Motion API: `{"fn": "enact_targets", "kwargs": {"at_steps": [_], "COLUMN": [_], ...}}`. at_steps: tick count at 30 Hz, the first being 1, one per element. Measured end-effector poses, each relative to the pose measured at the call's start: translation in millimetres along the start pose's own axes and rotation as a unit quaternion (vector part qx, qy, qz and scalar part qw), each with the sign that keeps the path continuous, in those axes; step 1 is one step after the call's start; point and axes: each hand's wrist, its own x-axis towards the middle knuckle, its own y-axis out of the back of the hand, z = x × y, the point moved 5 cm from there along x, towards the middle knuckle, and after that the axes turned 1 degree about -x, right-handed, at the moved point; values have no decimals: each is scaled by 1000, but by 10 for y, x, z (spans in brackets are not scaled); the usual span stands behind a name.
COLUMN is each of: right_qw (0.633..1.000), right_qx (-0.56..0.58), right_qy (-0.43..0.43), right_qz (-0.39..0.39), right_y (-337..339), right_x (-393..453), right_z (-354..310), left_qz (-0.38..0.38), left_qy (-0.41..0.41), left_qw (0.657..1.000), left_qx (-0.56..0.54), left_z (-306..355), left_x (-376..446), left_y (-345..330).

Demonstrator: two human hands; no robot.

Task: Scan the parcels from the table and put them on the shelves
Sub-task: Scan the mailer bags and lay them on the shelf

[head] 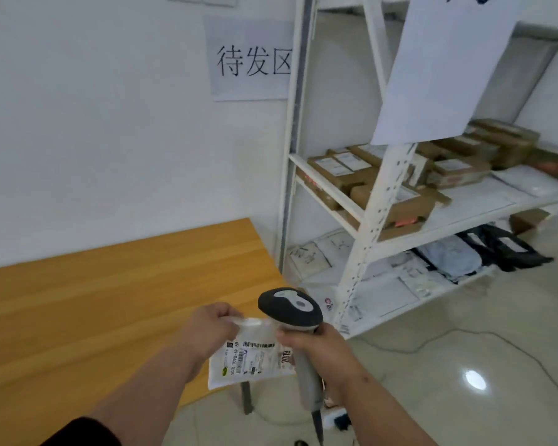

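Head view: left hand (211, 325) pinches the top edge of a white parcel (250, 357), which hangs label-up over the counter (110, 300) corner. Just beside it, touching, right hand (316, 349) grips a barcode scanner (292, 312) above the parcel's right edge.

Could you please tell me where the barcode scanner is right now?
In the head view, the barcode scanner is low and centre-right, gripped by the right hand, just right of the white parcel held by the left hand.
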Motion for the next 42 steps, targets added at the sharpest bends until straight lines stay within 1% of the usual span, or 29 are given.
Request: {"fn": "enact_targets", "kwargs": {"at_steps": [3, 5, 7, 10, 13, 16, 18, 21, 24, 29, 34, 36, 42], "right_qw": [999, 998, 993, 977, 960, 956, 951, 945, 947, 953, 956, 958, 953], "right_qx": [18, 30, 53, 131, 190, 197, 205, 214, 193, 167, 165, 164, 178], "right_qy": [-9, -14, -26, -47, -63, -71, -74, -76, -87, -112, -134, -152, -216], "right_qz": [26, 55, 101, 163, 194, 206, 217, 237, 241, 227, 202, 180, 117], "right_y": [858, 1450, 2003, 2700, 3206, 3585, 3801, 4125, 4425, 4865, 5111, 5179, 5514], "right_x": [-99, -171, -241, -273, -241, -143, -50, 167, 479, 1154, 1842, 2117, 3136], "right_z": [182, 316, 453, 660, 758, 812, 851, 864, 857, 886, 1038, 1145, 1573], "left_qz": [4, -12, -15, -31, -67, -77, -81, -89, -82, -75, -45, -29, 16], "left_qy": [-10, -3, -5, 3, 30, 44, 68, 120, 166, 235, 265, 274, 303], "left_qw": [998, 995, 994, 994, 994, 995, 992, 981, 966, 941, 927, 922, 887], "left_qx": [-64, -98, -107, -106, -81, -51, -67, -125, -181, -230, -260, -273, -347], "left_z": [208, 321, 417, 502, 544, 607, 628, 637, 668, 743, 827, 819, 701], "left_x": [-19, -12, 11, 40, 126, 318, 464, 752, 1146, 1732, 2190, 2360, 2968], "left_y": [-793, -1377, -1908, -2550, -3038, -3438, -3688, -4055, -4405, -4952, -5255, -5377, -5881]}}
